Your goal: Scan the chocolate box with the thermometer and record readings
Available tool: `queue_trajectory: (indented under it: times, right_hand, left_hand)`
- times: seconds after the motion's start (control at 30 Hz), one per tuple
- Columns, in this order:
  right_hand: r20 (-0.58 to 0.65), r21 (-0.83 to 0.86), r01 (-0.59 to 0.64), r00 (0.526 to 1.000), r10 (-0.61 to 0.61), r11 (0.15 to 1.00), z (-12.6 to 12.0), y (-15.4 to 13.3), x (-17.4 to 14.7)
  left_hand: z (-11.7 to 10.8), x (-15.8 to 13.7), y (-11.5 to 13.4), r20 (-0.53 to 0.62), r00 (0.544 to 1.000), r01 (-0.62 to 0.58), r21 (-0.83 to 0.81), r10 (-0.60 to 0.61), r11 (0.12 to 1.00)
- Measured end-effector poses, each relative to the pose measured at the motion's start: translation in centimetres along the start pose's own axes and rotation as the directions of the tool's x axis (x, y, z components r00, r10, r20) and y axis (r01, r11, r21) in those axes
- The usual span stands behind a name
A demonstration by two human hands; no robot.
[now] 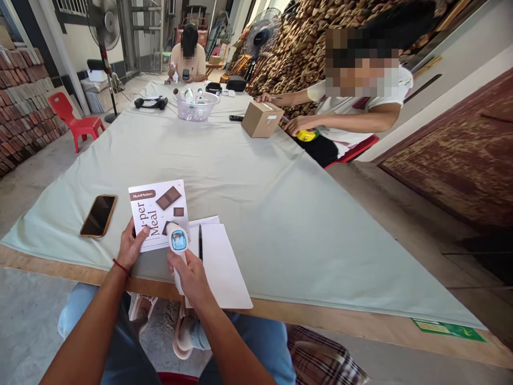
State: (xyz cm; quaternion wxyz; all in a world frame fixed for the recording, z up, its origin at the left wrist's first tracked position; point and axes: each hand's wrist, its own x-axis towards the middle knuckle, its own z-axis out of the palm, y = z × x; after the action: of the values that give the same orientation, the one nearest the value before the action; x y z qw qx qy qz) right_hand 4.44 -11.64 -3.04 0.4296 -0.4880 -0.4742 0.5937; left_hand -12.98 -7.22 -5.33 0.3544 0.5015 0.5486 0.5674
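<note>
My left hand (132, 243) grips the lower left edge of a white NutriMotion meal pack (158, 206) printed with brown chocolate bars, thumb on its front. The pack is tilted up above the table; its thickness is hidden. Wrapped by its handle in my right hand (192, 275) is a white infrared thermometer (178, 240) with a lit blue screen. Its head overlaps the pack's lower right corner. White paper sheets (226, 267) lie just right of it, with a black pen (201, 243) on top. Left of the pack rests a phone (98, 216) with a dark screen.
A pale green cloth (320, 240) covers the table. Farther off are a cardboard box (262, 118), a clear basin (196, 111) of bottles and a black headset-like item (151, 102). One person (356, 115) sits at the right, another (188, 56) at the far end.
</note>
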Motion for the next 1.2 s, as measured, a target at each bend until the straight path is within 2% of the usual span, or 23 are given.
queue_trajectory:
  times: [0.23,0.4,0.93,1.07,1.2]
  right_hand:
    - [0.013,0.013,-0.007,1.0,0.007,1.0,-0.1,-0.1,0.0]
    - [-0.006,-0.037,0.005,1.0,-0.006,0.999,-0.1,0.3,0.1]
    - [0.006,0.017,-0.028,1.0,0.028,0.999,0.0,-0.6,-0.4]
    - [-0.011,0.037,0.016,1.0,-0.016,0.999,-1.6,-1.5,-1.2]
    - [-0.109,0.05,0.082,0.991,-0.076,0.995,-5.0,-2.1,-1.9]
  left_hand:
    - [0.0,0.0,-0.3,0.0,1.0,-0.011,0.008,0.011,1.0]
    - [-0.1,0.0,-0.4,-0.012,1.0,0.011,0.007,-0.01,1.0]
    - [0.1,0.1,-0.3,-0.023,1.0,0.006,-0.029,-0.007,1.0]
    - [0.1,0.1,-0.2,-0.06,0.998,0.025,-0.025,-0.026,0.999]
    - [-0.2,0.0,-0.2,-0.121,0.992,0.027,0.0,-0.027,1.0]
